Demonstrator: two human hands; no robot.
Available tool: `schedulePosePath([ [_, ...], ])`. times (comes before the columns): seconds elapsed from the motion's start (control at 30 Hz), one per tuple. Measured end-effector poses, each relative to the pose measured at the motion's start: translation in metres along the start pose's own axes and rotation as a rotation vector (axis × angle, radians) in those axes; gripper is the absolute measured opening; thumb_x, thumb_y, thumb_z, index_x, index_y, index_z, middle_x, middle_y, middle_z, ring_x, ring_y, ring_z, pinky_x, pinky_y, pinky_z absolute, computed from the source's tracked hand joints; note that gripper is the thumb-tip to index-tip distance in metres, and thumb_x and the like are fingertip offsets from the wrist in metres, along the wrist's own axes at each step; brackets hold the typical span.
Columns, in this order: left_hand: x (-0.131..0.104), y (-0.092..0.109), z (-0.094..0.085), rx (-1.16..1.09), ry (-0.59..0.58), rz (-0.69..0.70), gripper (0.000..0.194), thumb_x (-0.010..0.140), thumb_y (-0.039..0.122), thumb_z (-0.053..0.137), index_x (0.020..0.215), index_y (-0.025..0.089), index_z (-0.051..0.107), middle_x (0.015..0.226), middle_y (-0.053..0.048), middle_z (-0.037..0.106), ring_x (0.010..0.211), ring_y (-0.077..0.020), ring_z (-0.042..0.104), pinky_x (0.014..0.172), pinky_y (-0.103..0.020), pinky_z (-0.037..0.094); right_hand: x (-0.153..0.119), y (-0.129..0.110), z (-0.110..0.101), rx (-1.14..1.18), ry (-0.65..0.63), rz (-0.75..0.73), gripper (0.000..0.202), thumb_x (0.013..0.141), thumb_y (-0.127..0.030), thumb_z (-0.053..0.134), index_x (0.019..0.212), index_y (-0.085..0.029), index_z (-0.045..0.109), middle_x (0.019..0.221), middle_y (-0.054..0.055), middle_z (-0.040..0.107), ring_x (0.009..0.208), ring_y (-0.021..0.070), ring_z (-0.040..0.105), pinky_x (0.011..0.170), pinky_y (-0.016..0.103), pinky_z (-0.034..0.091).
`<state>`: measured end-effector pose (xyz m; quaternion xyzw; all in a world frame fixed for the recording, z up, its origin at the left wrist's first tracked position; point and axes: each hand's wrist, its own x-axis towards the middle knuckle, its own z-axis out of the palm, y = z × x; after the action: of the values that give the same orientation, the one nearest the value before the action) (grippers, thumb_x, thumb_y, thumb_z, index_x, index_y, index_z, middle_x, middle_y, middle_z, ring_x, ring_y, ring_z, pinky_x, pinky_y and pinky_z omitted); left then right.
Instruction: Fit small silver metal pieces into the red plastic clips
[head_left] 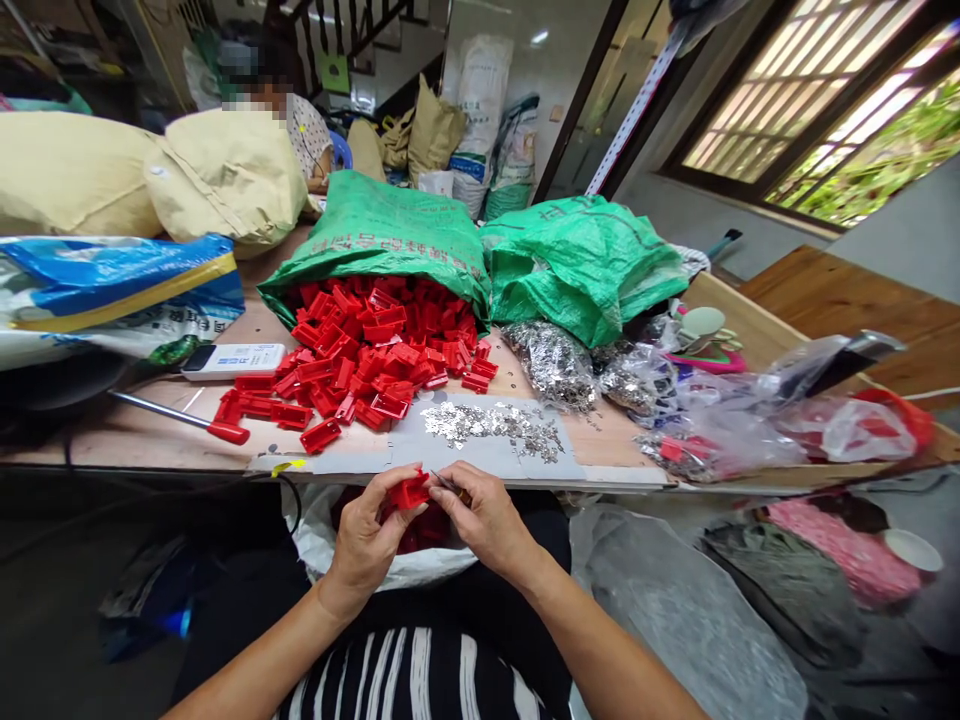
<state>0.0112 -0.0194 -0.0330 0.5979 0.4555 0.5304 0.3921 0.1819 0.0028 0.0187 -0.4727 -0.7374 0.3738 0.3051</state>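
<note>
My left hand (pixel 373 530) is closed on a small red plastic part (pixel 409 491), held up just off the table's front edge. Close against it, my right hand (pixel 484 515) pinches a thin pointed tool with a dark handle (pixel 452 489), its tip at the red part; its exact kind is too small to make out. Below both hands, an open white bag (pixel 315 535) on the lap has more red parts inside. On the table ahead, small shiny metal pieces (pixel 480 425) lie spread on a grey sheet (pixel 409 440).
A heap of red parts (pixel 360 360) spills from a green sack (pixel 405 225). Another green sack (pixel 585 260) rests over clear bags of metal pieces (pixel 551 365). At left lie a white box (pixel 234 361) and a red-tipped rod (pixel 180 415). A person (pixel 307 135) sits across the table.
</note>
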Motion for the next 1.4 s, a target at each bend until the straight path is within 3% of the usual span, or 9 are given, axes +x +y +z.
schedulePosePath([
  [0.13, 0.000, 0.000, -0.001, 0.016, 0.000, 0.029, 0.032, 0.084, 0.022, 0.062, 0.116, 0.025, 0.057, 0.118, -0.005, 0.067, 0.107, -0.0197, 0.064, 0.096, -0.034, 0.050, 0.000, 0.005, -0.005, 0.186, -0.005, 0.058, 0.016, 0.090, -0.030, 0.052, 0.092, -0.019, 0.064, 0.083, 0.001, 0.061, 0.075, 0.0139, 0.055, 0.070, 0.025, 0.041],
  [0.3, 0.000, 0.001, -0.001, 0.080, -0.010, 0.091, 0.032, 0.084, 0.021, 0.062, 0.115, 0.024, 0.057, 0.118, -0.005, 0.068, 0.107, -0.0197, 0.065, 0.095, -0.034, 0.051, 0.002, 0.008, -0.009, 0.200, 0.043, 0.128, 0.013, 0.085, -0.031, 0.057, 0.082, -0.019, 0.057, 0.072, -0.003, 0.055, 0.067, 0.0112, 0.047, 0.064, 0.022, 0.038],
  [0.67, -0.001, 0.001, 0.002, 0.213, -0.058, 0.296, 0.038, 0.084, 0.012, 0.060, 0.119, 0.025, 0.056, 0.118, -0.005, 0.068, 0.110, -0.0184, 0.063, 0.098, -0.032, 0.050, 0.008, 0.016, 0.002, 0.383, -0.071, 0.180, 0.023, 0.075, -0.031, 0.065, 0.074, -0.019, 0.046, 0.069, -0.005, 0.045, 0.064, 0.0105, 0.039, 0.060, 0.022, 0.034],
  [0.9, -0.004, -0.005, 0.003, 0.165, -0.128, 0.187, 0.035, 0.085, 0.016, 0.059, 0.118, 0.026, 0.055, 0.117, -0.004, 0.068, 0.106, -0.0167, 0.065, 0.093, -0.028, 0.051, 0.003, 0.029, 0.009, 0.579, -0.118, 0.264, 0.036, 0.072, -0.044, 0.071, 0.078, -0.019, 0.045, 0.070, -0.005, 0.045, 0.062, 0.0097, 0.038, 0.057, 0.022, 0.032],
  [1.07, -0.008, -0.010, 0.001, 0.055, -0.210, 0.083, 0.034, 0.086, 0.018, 0.058, 0.118, 0.028, 0.054, 0.120, -0.003, 0.067, 0.112, -0.0170, 0.062, 0.096, -0.029, 0.049, -0.007, 0.032, 0.014, 0.791, -0.221, 0.374, 0.043, 0.071, -0.048, 0.073, 0.083, -0.020, 0.042, 0.067, -0.008, 0.043, 0.051, 0.0055, 0.033, 0.048, 0.019, 0.024],
  [1.4, -0.005, -0.009, -0.001, -0.055, -0.231, 0.123, 0.034, 0.083, 0.017, 0.063, 0.115, 0.028, 0.058, 0.115, -0.001, 0.070, 0.109, -0.0187, 0.064, 0.115, -0.046, 0.024, -0.010, 0.035, 0.010, 0.949, -0.288, 0.420, 0.042, 0.070, -0.038, 0.077, 0.085, -0.020, 0.042, 0.062, -0.009, 0.044, 0.045, 0.0029, 0.031, 0.042, 0.018, 0.019],
])
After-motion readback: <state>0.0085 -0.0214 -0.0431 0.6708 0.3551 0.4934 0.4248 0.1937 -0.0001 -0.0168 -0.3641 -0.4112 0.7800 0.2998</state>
